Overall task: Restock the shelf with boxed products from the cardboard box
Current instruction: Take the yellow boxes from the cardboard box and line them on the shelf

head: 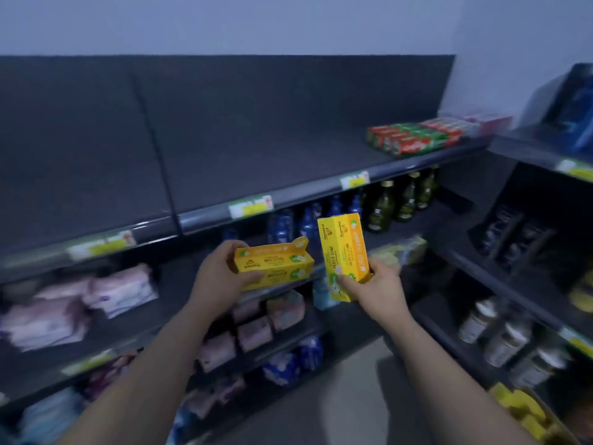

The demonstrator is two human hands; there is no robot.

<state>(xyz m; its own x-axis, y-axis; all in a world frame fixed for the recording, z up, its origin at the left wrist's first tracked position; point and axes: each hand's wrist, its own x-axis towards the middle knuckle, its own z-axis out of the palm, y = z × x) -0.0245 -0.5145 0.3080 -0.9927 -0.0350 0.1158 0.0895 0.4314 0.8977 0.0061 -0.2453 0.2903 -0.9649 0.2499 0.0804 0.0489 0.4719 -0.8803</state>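
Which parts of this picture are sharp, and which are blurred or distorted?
Head view: dim, bluish light; the sideways yellow box in the left hand and the upright yellow box in the right hand are sharpest; the pink packs are smeared; the wide lens bends the top shelf.

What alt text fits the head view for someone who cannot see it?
A person's left hand grips a sideways yellow box and the right hand grips an upright yellow box, in front of dark shelving. The top shelf is mostly bare, with red and green boxes at its right end.
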